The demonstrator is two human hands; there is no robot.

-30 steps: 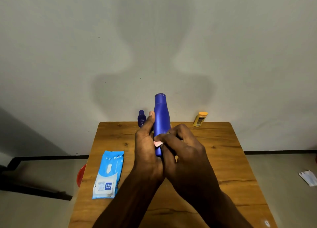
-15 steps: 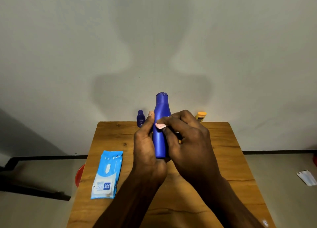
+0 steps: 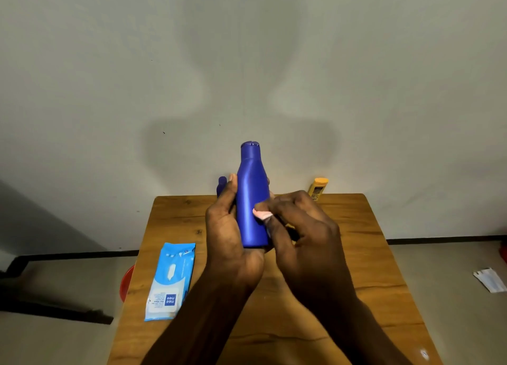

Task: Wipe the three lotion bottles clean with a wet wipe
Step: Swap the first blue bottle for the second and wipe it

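We saw the left grip (image 3: 233, 227) wrapped around the tall blue bottle (image 3: 252, 197), upright above the tabletop (image 3: 356, 254) middle; the right grip (image 3: 301, 227) pinched a wet wipe (image 3: 262, 215) against its side.

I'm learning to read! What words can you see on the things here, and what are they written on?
"mee mee": upside down in the dark blue square on the white label of the blue wipes pack.
Small lines beside it on that label: too blurred to read.
Yellow bottle: dark label, too small to read.
Big blue bottle and small blue bottle: no words visible.
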